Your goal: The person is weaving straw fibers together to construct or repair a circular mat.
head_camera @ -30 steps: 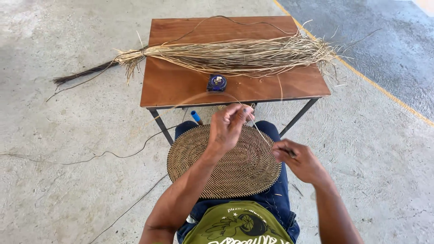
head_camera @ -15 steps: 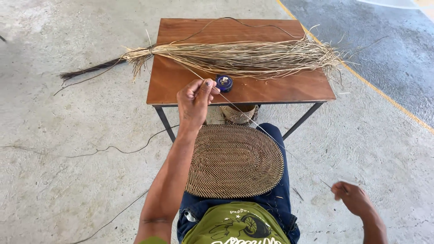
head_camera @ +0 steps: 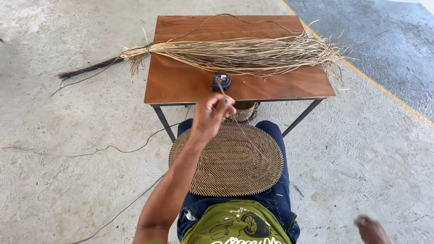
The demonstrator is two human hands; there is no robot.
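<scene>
Left hand [head_camera: 211, 118]: raised over the lap, fingers pinched on a thin pale fibre strand [head_camera: 220, 86]; the strand rises from the fingers toward a small round blue container [head_camera: 221, 82] near the front edge of the table, and its top end shows against that container; whether it touches it cannot be told.
Right hand [head_camera: 371, 229]: low at the lower right edge of the view, blurred, well apart from the work; whether it is closed or loose cannot be told.
Woven oval mat [head_camera: 228, 159]: brown, tightly coiled, lying flat across the person's lap on blue trousers, just below the left hand.
Wooden table [head_camera: 181, 86]: brown top on dark metal legs, directly ahead of the knees.
Bundle of dried fibres [head_camera: 235, 53]: long, straw-coloured, laid lengthwise across the tabletop; dark tied end overhanging the left side, loose ends splayed past the right edge.
Concrete floor [head_camera: 68, 180]: grey; stray strands lying to the left.
</scene>
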